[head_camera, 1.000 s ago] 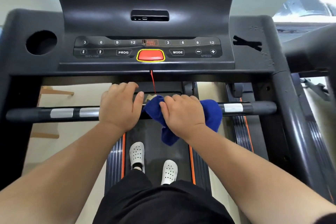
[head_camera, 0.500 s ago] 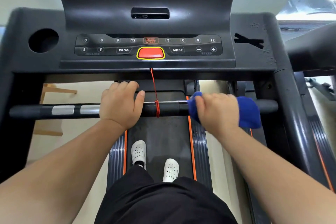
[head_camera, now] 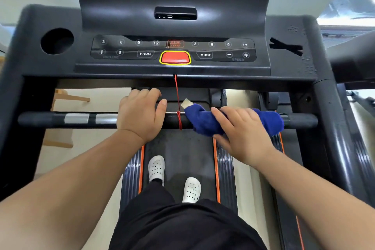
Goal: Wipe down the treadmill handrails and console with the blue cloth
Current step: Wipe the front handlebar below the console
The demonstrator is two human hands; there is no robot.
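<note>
A black horizontal handrail bar [head_camera: 50, 119] with two silver grip patches crosses in front of me. My left hand [head_camera: 140, 115] is closed around the bar just left of its middle. My right hand [head_camera: 241, 130] presses the blue cloth [head_camera: 203, 122] around the bar, right of the middle. The cloth wraps the bar and sticks out on both sides of the hand, with a white tag at its left end. Above lies the black console [head_camera: 290, 67] with its button panel and red stop button [head_camera: 175, 58].
A red safety cord [head_camera: 177, 95] hangs from the console and is tied around the bar between my hands. A round cup holder [head_camera: 57, 41] sits at the console's left. The side rail [head_camera: 332, 138] runs down the right. Below are the treadmill belt [head_camera: 182, 152] and my white shoes.
My right hand slid the cloth right along the bar, then back left towards the red cord. The left hand stayed gripping the bar.
</note>
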